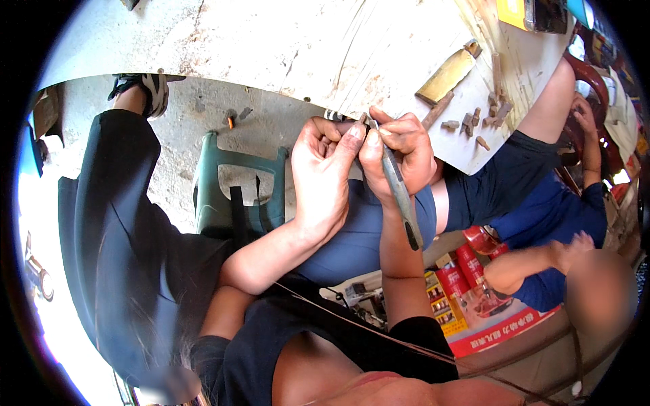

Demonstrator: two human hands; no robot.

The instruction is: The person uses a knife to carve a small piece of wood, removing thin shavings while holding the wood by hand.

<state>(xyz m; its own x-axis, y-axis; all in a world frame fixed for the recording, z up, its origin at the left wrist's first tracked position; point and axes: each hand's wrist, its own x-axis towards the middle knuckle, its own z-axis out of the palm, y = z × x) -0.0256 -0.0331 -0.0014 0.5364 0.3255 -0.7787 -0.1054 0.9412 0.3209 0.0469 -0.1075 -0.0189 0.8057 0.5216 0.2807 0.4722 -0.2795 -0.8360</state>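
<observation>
Both hands meet in front of me, just over the near edge of the white table. My left hand is closed, thumb and fingers pinching a small brownish piece whose tip barely shows. Right beside it, my right hand grips a slim grey knife-like tool. Its long handle slants down toward my forearm, ending below the fist. The tool's upper end touches or nearly touches the small piece; the fingertips hide the exact contact.
On the white table, a yellowish block and several small brown pieces lie to the right. A green plastic stool stands below on the left. One person sits close on the left, others on the right. A red box is lower right.
</observation>
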